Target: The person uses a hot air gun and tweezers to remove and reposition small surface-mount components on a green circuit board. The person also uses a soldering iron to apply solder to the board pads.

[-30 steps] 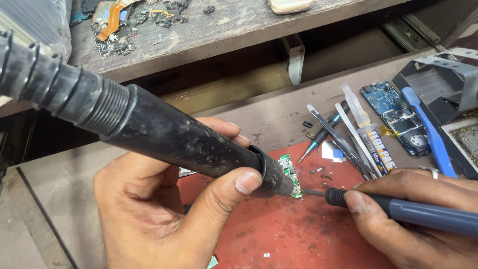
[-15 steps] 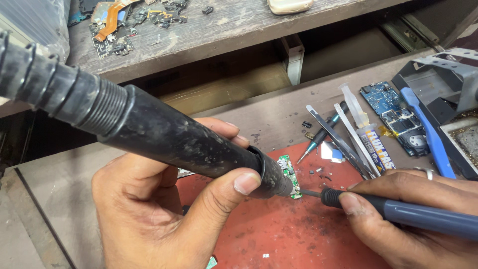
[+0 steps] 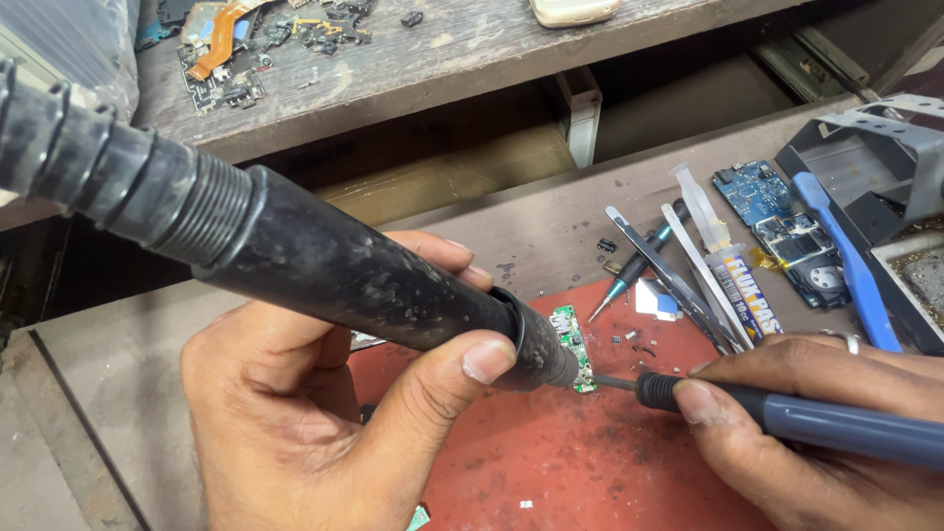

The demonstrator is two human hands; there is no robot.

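The left hand (image 3: 324, 413) grips a thick black hot-air wand (image 3: 324, 261), nozzle down over a small green circuit board (image 3: 572, 346) on a red mat (image 3: 551, 462). The board lies between both hands. The right hand (image 3: 816, 433) grips a blue-handled soldering iron (image 3: 787, 418), tip touching the board's lower end.

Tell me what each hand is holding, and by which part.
Left hand grips the black hot-air wand near its nozzle end. Right hand holds the blue-grey soldering iron by its handle's front.
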